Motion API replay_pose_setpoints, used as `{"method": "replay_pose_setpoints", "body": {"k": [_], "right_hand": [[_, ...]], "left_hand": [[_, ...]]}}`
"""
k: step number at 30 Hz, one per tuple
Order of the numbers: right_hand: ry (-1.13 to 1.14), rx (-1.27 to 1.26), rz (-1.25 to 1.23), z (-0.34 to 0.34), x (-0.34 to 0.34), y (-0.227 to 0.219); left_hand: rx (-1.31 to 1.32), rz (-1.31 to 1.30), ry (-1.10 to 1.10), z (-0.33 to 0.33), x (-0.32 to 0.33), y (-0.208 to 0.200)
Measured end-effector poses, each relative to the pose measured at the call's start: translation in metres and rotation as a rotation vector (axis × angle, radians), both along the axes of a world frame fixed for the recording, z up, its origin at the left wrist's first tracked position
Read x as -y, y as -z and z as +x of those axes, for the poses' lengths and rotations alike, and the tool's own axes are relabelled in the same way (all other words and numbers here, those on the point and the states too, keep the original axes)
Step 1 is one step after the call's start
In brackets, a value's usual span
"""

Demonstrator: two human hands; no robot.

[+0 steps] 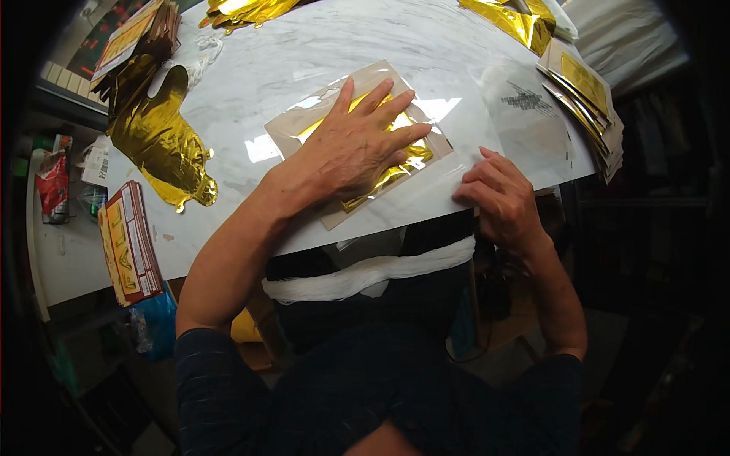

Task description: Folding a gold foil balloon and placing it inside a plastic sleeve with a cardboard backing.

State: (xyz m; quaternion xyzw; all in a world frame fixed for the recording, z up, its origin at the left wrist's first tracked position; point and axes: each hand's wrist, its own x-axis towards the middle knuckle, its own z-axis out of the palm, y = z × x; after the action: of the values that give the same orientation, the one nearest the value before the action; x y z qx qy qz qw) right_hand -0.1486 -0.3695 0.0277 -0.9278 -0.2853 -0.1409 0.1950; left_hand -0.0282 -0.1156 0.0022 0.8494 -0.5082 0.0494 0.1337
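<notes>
My left hand [361, 144] lies flat with fingers spread on a clear plastic packet [293, 125]. Inside it shows a folded gold foil sheet [418, 157] over a beige backing, partly covered by my palm. At the table's front edge, right of the packet, is my right hand [498, 194], its fingers curled in. The packet's clear edge runs close to those fingertips, and whatever they pinch is too hard to see.
Gold foil balloons [152, 144] lie at the left, beside a stack of printed cards [129, 243]. Filled packets [585, 99] are piled at the right edge. More gold foil [251, 11] lies at the back. A white yarn hank [372, 270] stretches across my lap.
</notes>
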Motion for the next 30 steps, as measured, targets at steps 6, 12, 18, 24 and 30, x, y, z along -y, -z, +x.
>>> {"method": "replay_pose_setpoints", "body": {"k": [6, 12, 18, 24, 30], "right_hand": [[0.039, -0.110, 0.211, -0.003, 0.008, -0.005], [-0.141, -0.217, -0.021, 0.009, 0.019, -0.008], [0.025, -0.282, 0.291, 0.013, 0.005, -0.010], [-0.028, -0.231, -0.014, 0.041, 0.005, 0.000], [-0.082, -0.194, -0.177, 0.037, -0.002, -0.009]], "left_hand": [[-0.043, 0.000, 0.003, -0.001, 0.000, -0.001], [-0.037, -0.003, -0.005, 0.000, -0.001, 0.002], [-0.035, -0.005, -0.014, -0.001, -0.001, 0.004], [-0.020, -0.043, -0.009, 0.001, -0.001, 0.009], [0.005, -0.044, -0.014, -0.001, -0.001, 0.013]]}}
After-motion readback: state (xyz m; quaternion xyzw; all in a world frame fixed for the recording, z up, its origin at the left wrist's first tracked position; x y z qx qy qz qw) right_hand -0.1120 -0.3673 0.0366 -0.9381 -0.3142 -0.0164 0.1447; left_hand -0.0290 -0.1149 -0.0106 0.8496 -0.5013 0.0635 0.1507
